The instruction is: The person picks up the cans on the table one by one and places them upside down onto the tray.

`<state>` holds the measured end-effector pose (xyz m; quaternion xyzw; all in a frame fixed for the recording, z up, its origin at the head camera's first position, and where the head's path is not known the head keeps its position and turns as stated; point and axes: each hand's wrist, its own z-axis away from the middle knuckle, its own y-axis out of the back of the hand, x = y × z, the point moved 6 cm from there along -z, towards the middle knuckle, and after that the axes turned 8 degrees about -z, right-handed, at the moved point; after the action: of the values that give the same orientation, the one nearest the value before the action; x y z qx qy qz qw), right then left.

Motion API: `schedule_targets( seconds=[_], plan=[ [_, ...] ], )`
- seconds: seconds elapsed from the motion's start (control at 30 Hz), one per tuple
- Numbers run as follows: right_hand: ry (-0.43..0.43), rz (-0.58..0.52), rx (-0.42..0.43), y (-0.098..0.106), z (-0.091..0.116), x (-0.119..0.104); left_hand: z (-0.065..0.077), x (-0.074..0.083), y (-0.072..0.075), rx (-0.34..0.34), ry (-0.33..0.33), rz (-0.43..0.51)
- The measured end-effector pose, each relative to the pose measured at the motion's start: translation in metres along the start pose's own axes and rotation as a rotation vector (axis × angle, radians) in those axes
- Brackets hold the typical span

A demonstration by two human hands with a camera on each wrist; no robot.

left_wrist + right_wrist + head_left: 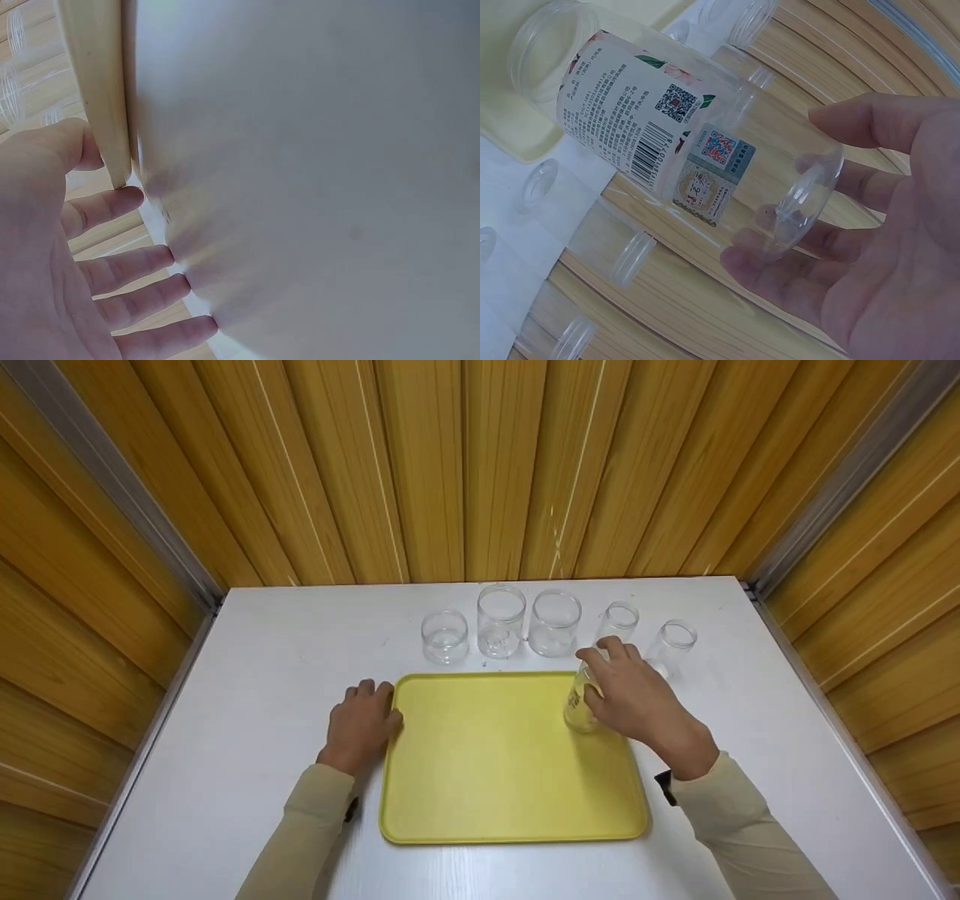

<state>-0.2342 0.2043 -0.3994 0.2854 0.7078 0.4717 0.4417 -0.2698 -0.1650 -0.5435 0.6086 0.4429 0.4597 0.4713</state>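
Observation:
A yellow tray (510, 780) lies on the white table. At its left edge my left hand (360, 727) holds the rim, thumb over it and index finger outside; in the left wrist view the other fingertips rest on the tabletop. My right hand (637, 697) grips the top end of a clear jar (577, 709) standing on the tray's right side. In the right wrist view thumb and fingers (847, 124) surround the jar's rounded end, while its ring-like, narrower end is toward the tray. A printed label (634, 112) with a barcode and a small sticker (712, 169) show on its side.
Behind the tray stand several clear jars: a low one (445, 637), two wide ones (501, 622) and two narrow ones (675, 641) at the right, partly behind my right hand. Yellow wood-look panels (495, 472) wall the table's back and sides.

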Motion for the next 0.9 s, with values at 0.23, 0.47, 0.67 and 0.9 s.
schedule_targets(
  seconds=[0.23, 0.47, 0.67, 0.9],
  plan=[
    [0.002, -0.001, -0.012, -0.0032, 0.0007, 0.0004, 0.0036, -0.0019, -0.0038, -0.021, 0.007, -0.001],
    [-0.019, -0.011, -0.005, 0.0001, -0.0024, 0.0043, -0.0012, -0.0009, -0.0001, -0.023, 0.005, -0.001],
    [-0.031, -0.004, -0.021, 0.0003, -0.0049, 0.0048, -0.0002, -0.0011, 0.0009, -0.034, 0.01, 0.004],
    [-0.034, 0.0, -0.044, 0.0018, -0.0058, 0.0028, -0.0001, -0.0018, -0.0004, -0.033, 0.004, 0.001]
  ],
)
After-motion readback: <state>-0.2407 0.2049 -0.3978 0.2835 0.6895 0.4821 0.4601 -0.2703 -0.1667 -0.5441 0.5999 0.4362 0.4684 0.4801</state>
